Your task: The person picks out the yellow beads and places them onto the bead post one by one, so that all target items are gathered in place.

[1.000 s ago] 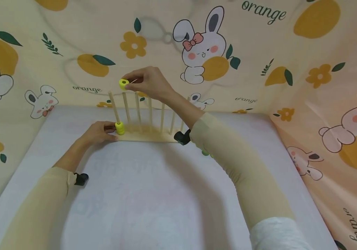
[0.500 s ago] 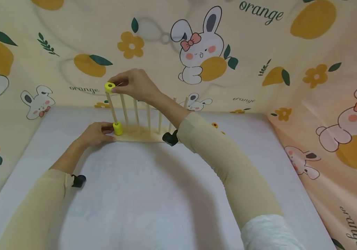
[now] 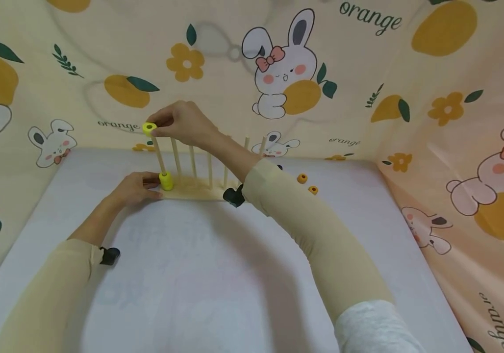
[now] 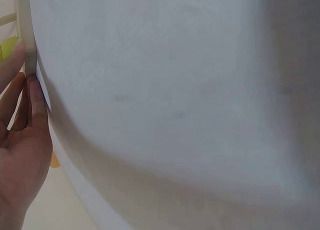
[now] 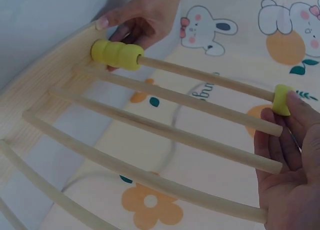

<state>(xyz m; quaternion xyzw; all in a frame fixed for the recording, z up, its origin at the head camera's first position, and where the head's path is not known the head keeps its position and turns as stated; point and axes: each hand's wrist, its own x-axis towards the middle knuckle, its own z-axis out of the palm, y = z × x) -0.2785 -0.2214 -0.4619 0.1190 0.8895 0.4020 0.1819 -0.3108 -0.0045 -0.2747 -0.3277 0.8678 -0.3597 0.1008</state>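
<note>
A wooden rack of upright pegs has a flat base [image 3: 196,190], and a short stack of yellow beads [image 5: 116,54] sits low on its leftmost peg. Between thumb and fingers, my right hand [image 3: 186,123] pinches another yellow bead [image 3: 149,129] at the top of that same peg. The right wrist view shows the peg's tip end at this bead [image 5: 282,100]. Down at the base's left end, my left hand [image 3: 135,189] holds the wood, its thumb [image 5: 102,23] on the edge and its fingers beside the stacked beads. The other pegs that show carry no beads.
Two orange beads [image 3: 302,178] lie on the white table [image 3: 181,274], right of the rack. Part of a dark object [image 3: 280,167] peeks out behind the right forearm, which hides some of the rack. A patterned cloth [image 3: 216,73] hangs behind.
My right hand has carried the yellow bead left and slightly down, from above the second peg to the leftmost peg's top. The left hand stays at the base. Orange beads have come into view.
</note>
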